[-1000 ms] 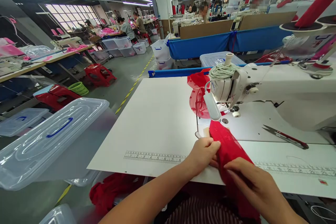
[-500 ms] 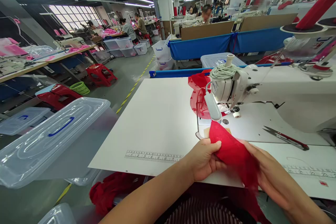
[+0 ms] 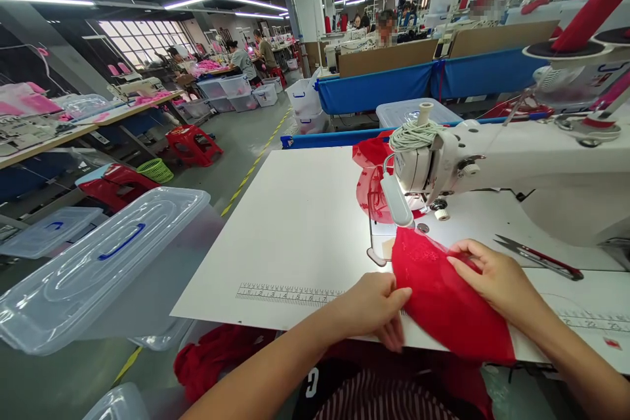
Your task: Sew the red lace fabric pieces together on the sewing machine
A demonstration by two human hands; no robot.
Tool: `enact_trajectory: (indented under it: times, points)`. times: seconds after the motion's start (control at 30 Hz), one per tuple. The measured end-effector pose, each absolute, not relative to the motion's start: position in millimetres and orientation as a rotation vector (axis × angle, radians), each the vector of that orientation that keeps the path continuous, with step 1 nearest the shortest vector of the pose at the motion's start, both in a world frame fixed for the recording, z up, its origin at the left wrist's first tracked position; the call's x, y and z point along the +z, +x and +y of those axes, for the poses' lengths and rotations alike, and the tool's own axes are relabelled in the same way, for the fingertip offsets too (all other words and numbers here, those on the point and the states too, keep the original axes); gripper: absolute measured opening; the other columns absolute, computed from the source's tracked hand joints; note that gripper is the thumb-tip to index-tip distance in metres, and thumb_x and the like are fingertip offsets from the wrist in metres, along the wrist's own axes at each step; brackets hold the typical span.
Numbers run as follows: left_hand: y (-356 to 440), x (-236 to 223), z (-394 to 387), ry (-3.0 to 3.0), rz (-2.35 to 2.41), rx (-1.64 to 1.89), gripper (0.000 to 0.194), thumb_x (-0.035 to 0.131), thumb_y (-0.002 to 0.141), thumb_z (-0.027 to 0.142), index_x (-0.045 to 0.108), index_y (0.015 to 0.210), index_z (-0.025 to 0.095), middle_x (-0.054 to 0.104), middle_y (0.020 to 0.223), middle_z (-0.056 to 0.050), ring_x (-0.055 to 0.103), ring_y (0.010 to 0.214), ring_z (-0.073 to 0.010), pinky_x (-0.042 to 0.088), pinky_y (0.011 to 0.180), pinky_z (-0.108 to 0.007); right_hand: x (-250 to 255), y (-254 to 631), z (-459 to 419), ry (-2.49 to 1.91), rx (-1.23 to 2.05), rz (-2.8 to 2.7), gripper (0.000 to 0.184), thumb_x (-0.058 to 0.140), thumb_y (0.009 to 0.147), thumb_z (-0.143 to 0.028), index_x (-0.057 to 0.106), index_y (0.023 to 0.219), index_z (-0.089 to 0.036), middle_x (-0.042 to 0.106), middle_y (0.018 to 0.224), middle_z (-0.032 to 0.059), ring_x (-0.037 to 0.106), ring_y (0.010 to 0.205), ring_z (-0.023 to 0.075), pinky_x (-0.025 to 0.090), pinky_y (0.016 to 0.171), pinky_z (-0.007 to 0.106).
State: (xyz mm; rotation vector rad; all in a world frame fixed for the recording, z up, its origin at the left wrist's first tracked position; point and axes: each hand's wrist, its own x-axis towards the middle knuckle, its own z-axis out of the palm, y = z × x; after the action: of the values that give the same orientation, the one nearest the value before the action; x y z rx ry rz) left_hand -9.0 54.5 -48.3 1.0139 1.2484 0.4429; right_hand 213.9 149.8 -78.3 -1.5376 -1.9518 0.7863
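Note:
A red fabric piece point(image 3: 438, 302) with lace at its upper part lies spread over the front of the white table, hanging past the edge. My right hand point(image 3: 492, 275) pinches its upper right edge between thumb and fingers. At the fabric's left edge is my left hand point(image 3: 377, 308), its fingers curled and the thumb over the cloth; its grip is partly hidden. Just beyond stands the white sewing machine point(image 3: 531, 151), with a grey oblong attachment point(image 3: 398, 200) hanging by its head. Sheer red fabric point(image 3: 369, 193) lies behind the needle area.
Thread snips point(image 3: 539, 257) lie on the table to the right. A printed ruler point(image 3: 285, 295) runs along the table's front. Lidded clear plastic bins point(image 3: 113, 256) stand at the left, and red cloth point(image 3: 216, 357) is heaped below the table. Other people work at machines farther back.
The red fabric has gone from bunched between both hands to spread flat on the table. My right hand has moved up onto its upper edge; my left hand has shifted slightly down.

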Motion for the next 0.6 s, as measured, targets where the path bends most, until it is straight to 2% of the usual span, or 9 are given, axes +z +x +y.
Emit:
enact_trajectory:
  times: [0.07, 0.1, 0.2, 0.27, 0.37, 0.47, 0.53, 0.6]
  points:
    - [-12.3, -39.6, 60.2, 1.37, 1.454, 0.484, 0.027, 0.051, 0.098, 0.028, 0.048, 0.072, 0.021, 0.052, 0.055, 0.0, 0.06, 0.057, -0.019, 0.053, 0.067, -0.037, -80.5, 213.9, 144.8, -1.443, 0.693, -2.059, 0.029, 0.051, 0.079, -0.05, 0.067, 0.086, -0.028, 0.078, 0.084, 0.0042, 0.072, 0.073, 0.0269, 0.054, 0.064, 0.038]
    - [-12.2, -35.8, 65.8, 1.503, 1.535, 0.602, 0.029, 0.054, 0.095, 0.024, 0.044, 0.067, 0.022, 0.052, 0.059, 0.0, 0.062, 0.065, -0.0205, 0.053, 0.074, -0.039, -81.3, 212.7, 141.9, -1.381, 0.624, -2.096, 0.027, 0.051, 0.082, -0.047, 0.068, 0.089, -0.028, 0.079, 0.089, 0.0047, 0.074, 0.077, 0.027, 0.055, 0.065, 0.037]
    - [-5.5, -33.3, 89.0, 1.573, 1.523, 0.832, 0.018, 0.052, 0.09, 0.012, 0.051, 0.074, 0.021, 0.063, 0.086, -0.004, 0.065, 0.086, -0.0207, 0.052, 0.09, -0.04, -83.5, 206.4, 132.3, -1.166, 0.368, -2.174, 0.021, 0.049, 0.092, -0.035, 0.068, 0.092, -0.028, 0.078, 0.09, 0.0038, 0.074, 0.077, 0.0229, 0.056, 0.064, 0.033]
    - [0.9, -40.8, 102.9, 1.502, 1.462, 0.823, 0.018, 0.047, 0.092, 0.011, 0.054, 0.078, 0.02, 0.066, 0.089, -0.004, 0.066, 0.078, -0.0164, 0.054, 0.082, -0.034, -86.0, 201.9, 124.8, -1.024, 0.243, -2.224, 0.023, 0.045, 0.097, -0.027, 0.068, 0.095, -0.027, 0.075, 0.088, 0.003, 0.072, 0.072, 0.019, 0.054, 0.059, 0.029]
    - [7.5, -57.3, 113.7, 1.381, 1.455, 0.826, 0.027, 0.049, 0.097, 0.025, 0.049, 0.07, 0.022, 0.062, 0.068, 0.001, 0.065, 0.064, -0.0157, 0.054, 0.066, -0.029, -91.1, 196.6, 114.0, -0.871, 0.144, -2.338, 0.026, 0.041, 0.1, -0.02, 0.066, 0.102, -0.026, 0.074, 0.093, 0.0033, 0.07, 0.067, 0.016, 0.051, 0.053, 0.026]
    - [8.7, -68.0, 116.0, 1.325, 1.508, 0.879, 0.032, 0.067, 0.088, 0.03, 0.046, 0.066, 0.023, 0.056, 0.061, 0.004, 0.062, 0.063, -0.0164, 0.051, 0.065, -0.029, -92.4, 193.6, 108.3, -0.861, 0.209, -2.363, 0.029, 0.037, 0.101, -0.021, 0.066, 0.1, -0.027, 0.074, 0.096, 0.0049, 0.071, 0.071, 0.0172, 0.051, 0.054, 0.027]
    - [7.8, -70.6, 116.5, 1.296, 1.51, 0.897, 0.03, 0.067, 0.087, 0.027, 0.046, 0.066, 0.022, 0.057, 0.061, 0.004, 0.062, 0.063, -0.0163, 0.051, 0.065, -0.029, -88.4, 193.1, 109.5, -0.921, 0.402, -2.311, 0.028, 0.039, 0.1, -0.027, 0.067, 0.097, -0.027, 0.074, 0.093, 0.0051, 0.072, 0.074, 0.0185, 0.054, 0.059, 0.028]
    - [6.3, -71.9, 117.0, 1.258, 1.473, 0.891, 0.03, 0.06, 0.093, 0.028, 0.044, 0.068, 0.023, 0.06, 0.062, 0.003, 0.065, 0.062, -0.0167, 0.053, 0.066, -0.03, -81.8, 193.4, 114.4, -1.064, 0.651, -2.241, 0.025, 0.045, 0.098, -0.04, 0.067, 0.095, -0.028, 0.076, 0.091, 0.0043, 0.072, 0.076, 0.0207, 0.057, 0.065, 0.032]
